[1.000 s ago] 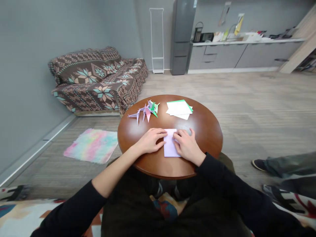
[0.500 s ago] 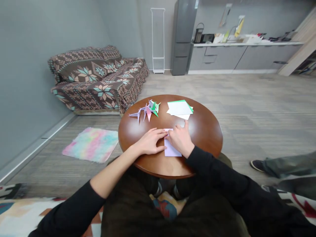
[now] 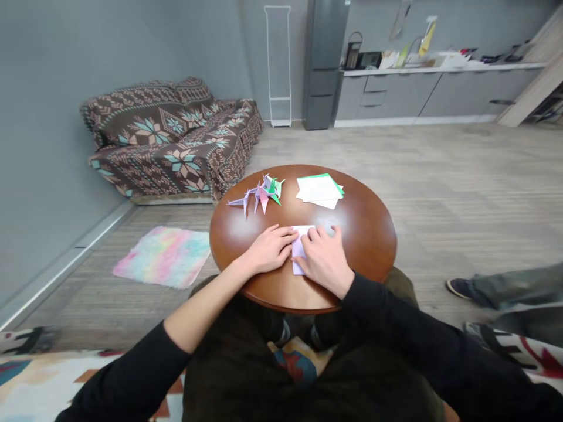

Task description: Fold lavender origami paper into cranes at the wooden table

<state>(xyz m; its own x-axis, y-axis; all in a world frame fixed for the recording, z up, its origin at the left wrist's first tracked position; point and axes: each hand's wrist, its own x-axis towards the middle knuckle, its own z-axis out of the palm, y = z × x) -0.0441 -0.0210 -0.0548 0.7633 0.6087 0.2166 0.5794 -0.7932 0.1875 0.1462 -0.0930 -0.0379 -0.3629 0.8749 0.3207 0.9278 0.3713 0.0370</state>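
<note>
A piece of lilac origami paper (image 3: 299,249) lies on the round brown table in front of me, its right side partly covered. My left hand (image 3: 271,248) rests nearly flat at the paper's left edge, fingers stretched out and fingertips touching it near the top. Over the right part of the paper is my right hand (image 3: 326,255), its fingers bent and its thumb low on the sheet. Farther back on the left stand several folded paper cranes (image 3: 264,192) in lilac, pink and green. To their right lies a loose stack of paper sheets (image 3: 319,189), white and green.
The round table (image 3: 369,234) has a curved edge close to my knees. Beyond it on the left are a patterned sofa (image 3: 176,140) and a fluffy pastel rug (image 3: 162,258). Another person's leg and shoe (image 3: 460,288) show at the right. A kitchen counter (image 3: 396,97) runs along the back.
My right hand has shifted slightly right and toward me, with its thumb now lower on the paper. The left hand stays at the left edge. The view has tilted slightly.
</note>
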